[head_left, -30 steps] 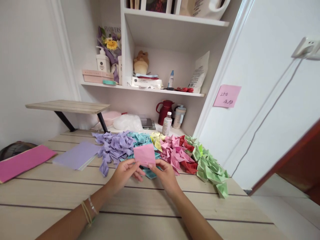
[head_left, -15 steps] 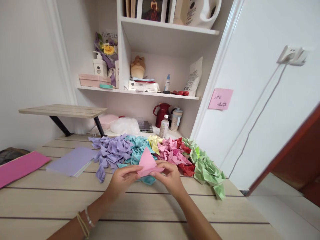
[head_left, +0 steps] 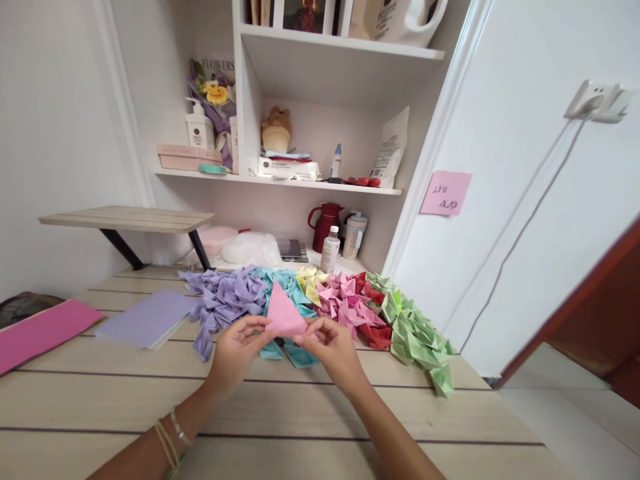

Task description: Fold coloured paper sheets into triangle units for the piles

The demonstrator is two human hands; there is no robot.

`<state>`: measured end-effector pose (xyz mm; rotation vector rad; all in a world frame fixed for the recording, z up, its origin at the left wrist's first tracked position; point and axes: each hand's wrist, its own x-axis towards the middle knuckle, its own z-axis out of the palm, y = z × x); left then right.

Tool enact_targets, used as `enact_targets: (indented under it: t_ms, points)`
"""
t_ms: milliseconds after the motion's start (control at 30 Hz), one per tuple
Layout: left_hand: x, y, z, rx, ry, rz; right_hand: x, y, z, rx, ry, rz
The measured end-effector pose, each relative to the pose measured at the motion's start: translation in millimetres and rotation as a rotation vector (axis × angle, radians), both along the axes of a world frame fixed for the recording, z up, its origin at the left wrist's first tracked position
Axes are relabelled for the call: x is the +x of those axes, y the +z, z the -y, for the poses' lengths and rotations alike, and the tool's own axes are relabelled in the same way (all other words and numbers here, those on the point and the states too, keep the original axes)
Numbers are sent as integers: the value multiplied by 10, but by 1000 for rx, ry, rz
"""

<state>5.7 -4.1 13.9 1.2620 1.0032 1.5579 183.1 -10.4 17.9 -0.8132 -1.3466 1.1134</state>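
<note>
A pink paper piece, folded into a pointed triangle, is held up above the wooden table. My left hand pinches its lower left edge and my right hand pinches its lower right corner. Right behind it lies a row of folded paper shapes: purple pile, teal pile, yellow pile, pink pile, red pile and green pile.
A stack of purple sheets and a pink sheet lie at the left. A small raised shelf stands behind them. A bottle, red jug and cup sit under the wall shelves. The table's right edge drops off by the door.
The pink paper went from a flat square held upright to a pointed triangle. Both hands stayed on it and rose slightly.
</note>
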Motion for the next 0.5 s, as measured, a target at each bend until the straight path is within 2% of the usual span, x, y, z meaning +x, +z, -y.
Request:
enact_targets:
  t_ms: [133,300,500]
  points:
    - [-11,-21,-22,41,16,1,-30,6,15,-61,59,-120]
    - [21,-11,-19,-12,-114,-31,-41,12,35,-142,103,-212]
    - [73,-30,-8,-119,-240,148,-22,-33,26,-268,56,-256]
